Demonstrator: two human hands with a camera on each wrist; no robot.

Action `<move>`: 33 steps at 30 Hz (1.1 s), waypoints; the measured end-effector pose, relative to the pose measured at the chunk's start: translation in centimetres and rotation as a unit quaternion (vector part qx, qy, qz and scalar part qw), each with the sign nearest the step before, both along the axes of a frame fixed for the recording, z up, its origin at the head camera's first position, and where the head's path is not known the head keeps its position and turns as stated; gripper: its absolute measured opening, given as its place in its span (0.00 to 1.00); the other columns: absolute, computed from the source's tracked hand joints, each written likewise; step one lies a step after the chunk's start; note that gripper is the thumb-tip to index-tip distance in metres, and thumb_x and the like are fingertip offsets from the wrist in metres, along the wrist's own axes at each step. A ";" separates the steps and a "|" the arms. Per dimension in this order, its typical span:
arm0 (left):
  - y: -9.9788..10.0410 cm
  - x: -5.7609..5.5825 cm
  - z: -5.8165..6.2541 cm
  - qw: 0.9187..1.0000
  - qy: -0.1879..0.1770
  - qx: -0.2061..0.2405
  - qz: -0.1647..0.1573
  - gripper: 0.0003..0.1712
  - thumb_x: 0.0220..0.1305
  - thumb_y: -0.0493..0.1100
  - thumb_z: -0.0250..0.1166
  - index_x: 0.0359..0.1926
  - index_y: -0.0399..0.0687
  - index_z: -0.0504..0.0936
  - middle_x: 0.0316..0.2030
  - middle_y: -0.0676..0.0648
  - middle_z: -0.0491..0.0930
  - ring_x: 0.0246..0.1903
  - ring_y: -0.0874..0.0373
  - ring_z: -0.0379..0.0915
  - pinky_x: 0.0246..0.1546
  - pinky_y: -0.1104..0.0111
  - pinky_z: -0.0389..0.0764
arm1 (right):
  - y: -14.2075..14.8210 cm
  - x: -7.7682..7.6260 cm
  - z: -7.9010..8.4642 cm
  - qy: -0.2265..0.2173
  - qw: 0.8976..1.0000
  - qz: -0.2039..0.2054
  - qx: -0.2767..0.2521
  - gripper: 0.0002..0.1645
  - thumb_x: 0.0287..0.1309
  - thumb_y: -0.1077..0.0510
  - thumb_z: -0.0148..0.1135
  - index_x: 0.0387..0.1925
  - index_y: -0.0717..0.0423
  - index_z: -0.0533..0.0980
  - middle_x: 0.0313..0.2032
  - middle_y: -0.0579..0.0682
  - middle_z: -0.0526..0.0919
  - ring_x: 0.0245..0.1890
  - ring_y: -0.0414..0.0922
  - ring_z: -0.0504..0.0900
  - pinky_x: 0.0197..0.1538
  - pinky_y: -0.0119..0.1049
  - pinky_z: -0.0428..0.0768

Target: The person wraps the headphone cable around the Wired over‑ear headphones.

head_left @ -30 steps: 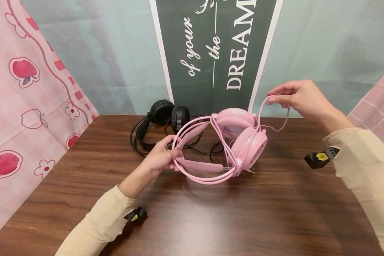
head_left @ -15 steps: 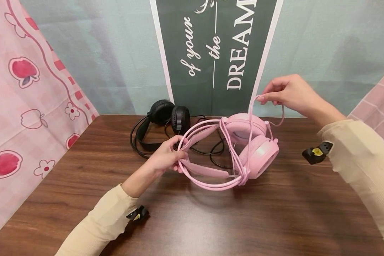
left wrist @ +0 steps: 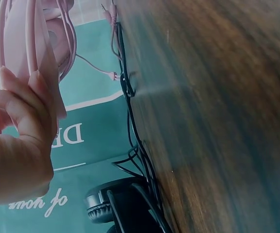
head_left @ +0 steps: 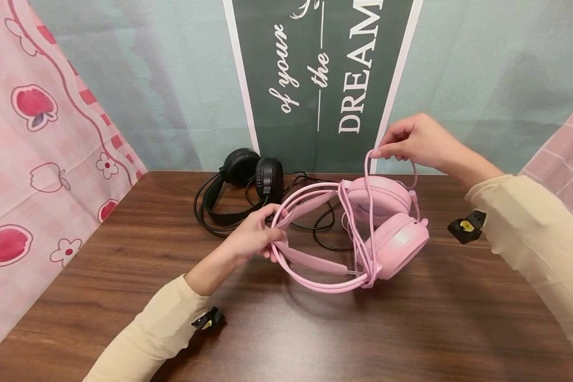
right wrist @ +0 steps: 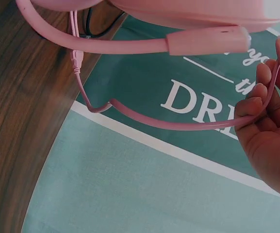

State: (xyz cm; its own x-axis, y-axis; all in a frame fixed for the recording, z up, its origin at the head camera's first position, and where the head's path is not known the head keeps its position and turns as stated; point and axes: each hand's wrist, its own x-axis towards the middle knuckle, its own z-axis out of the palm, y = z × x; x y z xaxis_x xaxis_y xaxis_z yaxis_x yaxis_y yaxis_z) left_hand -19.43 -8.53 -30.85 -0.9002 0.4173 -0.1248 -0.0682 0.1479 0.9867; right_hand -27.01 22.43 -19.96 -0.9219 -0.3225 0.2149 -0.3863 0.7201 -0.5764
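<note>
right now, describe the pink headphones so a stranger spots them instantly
Start at the brown table. Above it, the left hand grips the pink headphones by the headband while the right hand pinches their cable. Unlike the black headphones resting behind, they are pink and held up.

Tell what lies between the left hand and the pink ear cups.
In the head view, the pink headband and its inner strap span from the left hand to the ear cups, with pink cable looped across near the cups.
</note>
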 end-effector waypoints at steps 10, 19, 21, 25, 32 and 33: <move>0.3 0.1 0.3 1.000 0.011 -0.003 -0.016 0.20 0.53 0.25 0.52 0.49 0.38 0.65 0.20 0.43 0.75 0.09 0.60 0.70 0.06 0.77 0.68 | -0.6 0.2 0.3 -0.018 0.999 0.021 0.020 0.14 0.45 0.50 0.70 0.19 0.57 0.79 0.16 0.51 0.74 0.16 0.42 0.70 0.17 0.32 0.67; 0.2 0.0 0.7 0.998 0.045 -0.020 -0.027 0.20 0.54 0.25 0.51 0.49 0.38 0.65 0.18 0.44 0.74 0.08 0.60 0.70 0.06 0.76 0.67 | -0.7 0.2 0.8 -0.018 0.997 0.060 0.039 0.08 0.46 0.58 0.70 0.20 0.58 0.80 0.16 0.50 0.74 0.15 0.44 0.69 0.18 0.31 0.69; 0.2 -0.1 0.7 0.998 0.052 -0.022 -0.029 0.20 0.53 0.25 0.51 0.49 0.39 0.66 0.17 0.44 0.74 0.08 0.60 0.70 0.06 0.76 0.68 | -0.7 0.2 0.9 -0.019 0.997 0.063 0.044 0.08 0.46 0.57 0.70 0.21 0.57 0.80 0.16 0.50 0.75 0.15 0.44 0.69 0.18 0.31 0.69; 0.2 -0.1 0.9 0.997 0.062 -0.025 -0.032 0.20 0.53 0.25 0.51 0.49 0.39 0.66 0.17 0.44 0.73 0.08 0.60 0.70 0.05 0.76 0.68 | -0.9 0.1 0.9 -0.022 0.996 0.064 0.050 0.08 0.45 0.56 0.71 0.21 0.56 0.80 0.16 0.50 0.75 0.15 0.43 0.70 0.18 0.31 0.69; 0.1 -0.1 1.0 0.996 0.075 -0.031 -0.027 0.21 0.53 0.25 0.51 0.49 0.41 0.67 0.16 0.43 0.73 0.07 0.60 0.69 0.05 0.74 0.68 | -0.9 -0.1 0.4 -0.026 0.994 0.073 0.079 0.06 0.45 0.56 0.71 0.22 0.54 0.81 0.15 0.48 0.74 0.14 0.42 0.69 0.16 0.30 0.67; 0.1 -0.1 1.0 0.996 0.078 -0.032 -0.026 0.21 0.53 0.25 0.51 0.49 0.41 0.67 0.16 0.43 0.74 0.07 0.60 0.69 0.05 0.74 0.68 | -0.8 -0.2 0.4 -0.025 0.993 0.076 0.087 0.06 0.45 0.57 0.71 0.22 0.54 0.81 0.15 0.48 0.74 0.14 0.41 0.69 0.16 0.30 0.67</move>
State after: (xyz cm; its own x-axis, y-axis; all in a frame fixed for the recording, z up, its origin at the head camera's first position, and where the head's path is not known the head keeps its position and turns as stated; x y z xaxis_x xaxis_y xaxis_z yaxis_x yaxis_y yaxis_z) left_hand -19.56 -8.47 -29.85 -0.8885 0.4587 -0.0121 0.0952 0.2100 0.9731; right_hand -27.18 21.64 -19.60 -0.8676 -0.4871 0.0994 -0.4725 0.7457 -0.4698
